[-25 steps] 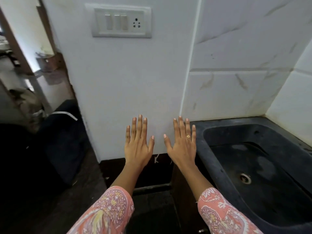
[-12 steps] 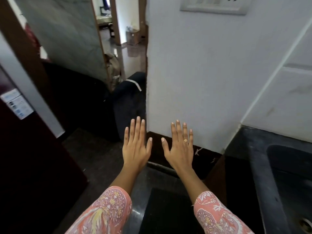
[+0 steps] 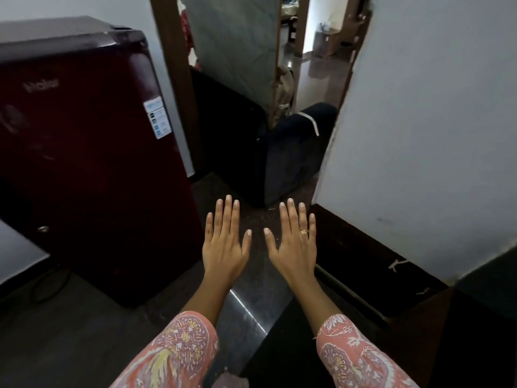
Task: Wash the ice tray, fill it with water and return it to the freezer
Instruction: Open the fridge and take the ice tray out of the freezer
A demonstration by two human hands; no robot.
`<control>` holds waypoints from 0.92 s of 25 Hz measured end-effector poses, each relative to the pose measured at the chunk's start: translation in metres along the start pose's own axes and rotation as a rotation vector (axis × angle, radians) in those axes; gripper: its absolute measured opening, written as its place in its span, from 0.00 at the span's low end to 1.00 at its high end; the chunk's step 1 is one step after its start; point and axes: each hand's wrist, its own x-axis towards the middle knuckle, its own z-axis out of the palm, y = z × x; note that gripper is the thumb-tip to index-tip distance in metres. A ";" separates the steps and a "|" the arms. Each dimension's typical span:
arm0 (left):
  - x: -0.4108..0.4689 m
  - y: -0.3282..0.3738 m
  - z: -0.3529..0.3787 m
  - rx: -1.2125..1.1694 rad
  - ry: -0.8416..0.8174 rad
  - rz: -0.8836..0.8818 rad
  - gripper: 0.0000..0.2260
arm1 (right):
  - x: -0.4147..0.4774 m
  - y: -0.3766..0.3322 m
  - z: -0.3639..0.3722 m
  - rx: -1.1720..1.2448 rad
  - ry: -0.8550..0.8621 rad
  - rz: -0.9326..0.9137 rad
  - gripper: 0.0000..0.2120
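At the bottom of the view, two forearms in pink patterned sleeves (image 3: pixel 181 351) reach forward over a dark polished floor (image 3: pixel 246 312). The left hand (image 3: pixel 223 247) is flat and open, palm down, fingers straight and slightly spread, holding nothing. The right hand (image 3: pixel 296 247) beside it is the same, open and empty, with a gold ring (image 3: pixel 303 232) on one finger. The two thumbs point toward each other with a small gap between them.

To the left of the hands stands a dark red refrigerator (image 3: pixel 84 163), its door closed, a white sticker (image 3: pixel 157 117) near the door's upper right edge. The ice tray is not visible anywhere in the view.

To the right rises a white wall (image 3: pixel 433 135) with a dark skirting (image 3: pixel 372 256) along its foot. Beyond the hands, between refrigerator and wall, a dark bag with a white stripe (image 3: pixel 296 152) sits on the floor. Farther back, a wooden door frame (image 3: pixel 174 79) opens onto a brighter room with a glossy floor.
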 end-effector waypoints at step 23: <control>-0.001 -0.288 -0.062 0.172 0.110 -0.399 0.29 | 0.050 -0.305 0.094 0.233 -0.090 -0.399 0.30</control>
